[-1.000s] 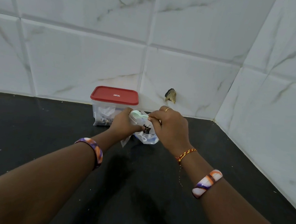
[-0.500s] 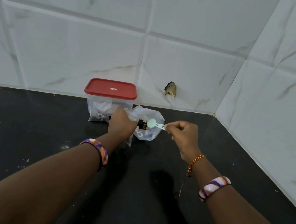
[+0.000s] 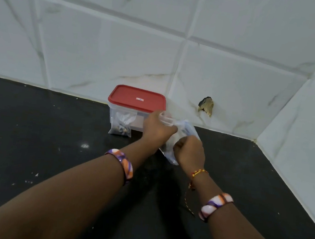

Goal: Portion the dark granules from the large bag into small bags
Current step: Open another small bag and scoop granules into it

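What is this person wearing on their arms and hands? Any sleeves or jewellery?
No sleeves show: both forearms are bare. The left wrist carries a broad bangle swirled in orange, purple and white. The right arm wears a matching swirled bangle and, nearer the right hand, a thin red and yellow thread bracelet with a loose dangling end. No ring can be made out on the left hand.

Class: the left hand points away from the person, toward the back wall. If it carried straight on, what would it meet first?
Probably the red-lidded container just beyond the left hand, though depth is hard to judge; its fingers already grip the clear bag.
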The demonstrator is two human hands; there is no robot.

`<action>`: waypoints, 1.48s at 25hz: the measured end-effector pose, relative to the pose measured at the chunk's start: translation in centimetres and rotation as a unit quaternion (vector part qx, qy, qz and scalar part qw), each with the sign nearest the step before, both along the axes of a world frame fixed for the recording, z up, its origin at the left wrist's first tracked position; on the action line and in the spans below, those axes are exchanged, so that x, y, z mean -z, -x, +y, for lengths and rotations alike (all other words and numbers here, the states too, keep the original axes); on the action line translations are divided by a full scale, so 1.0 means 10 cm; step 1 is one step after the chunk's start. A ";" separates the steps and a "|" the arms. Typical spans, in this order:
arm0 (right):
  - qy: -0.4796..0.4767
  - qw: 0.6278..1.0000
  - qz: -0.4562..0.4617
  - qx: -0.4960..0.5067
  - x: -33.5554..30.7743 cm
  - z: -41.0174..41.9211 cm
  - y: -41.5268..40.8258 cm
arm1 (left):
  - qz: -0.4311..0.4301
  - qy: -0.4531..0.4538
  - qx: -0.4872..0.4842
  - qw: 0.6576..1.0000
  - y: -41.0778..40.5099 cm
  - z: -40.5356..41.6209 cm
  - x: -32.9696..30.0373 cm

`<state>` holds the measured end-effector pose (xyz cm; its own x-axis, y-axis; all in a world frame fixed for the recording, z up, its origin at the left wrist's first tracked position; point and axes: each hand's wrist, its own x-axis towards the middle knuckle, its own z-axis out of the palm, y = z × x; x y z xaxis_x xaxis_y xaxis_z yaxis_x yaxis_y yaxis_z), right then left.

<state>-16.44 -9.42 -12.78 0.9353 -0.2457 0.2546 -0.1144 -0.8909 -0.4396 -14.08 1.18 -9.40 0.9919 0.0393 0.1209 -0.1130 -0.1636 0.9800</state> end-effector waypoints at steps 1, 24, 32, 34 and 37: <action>-0.077 0.997 0.000 0.028 0.01 -0.05 -0.04 | -0.004 0.011 0.037 0.999 -0.03 -0.06 -0.05; -0.481 0.866 -0.029 0.131 -0.31 0.01 0.62 | -0.065 -0.165 -0.037 0.983 0.20 0.28 0.11; -0.496 0.862 -0.027 0.103 -0.45 -0.15 1.01 | -0.081 -0.177 0.030 0.980 0.39 0.38 0.22; -0.506 0.857 -0.032 0.088 -0.53 -0.14 1.06 | -0.096 -0.188 0.038 0.977 0.43 0.43 0.25; -0.507 0.860 -0.035 0.043 -0.65 -0.04 1.11 | -0.113 -0.233 0.047 0.965 0.50 0.47 0.26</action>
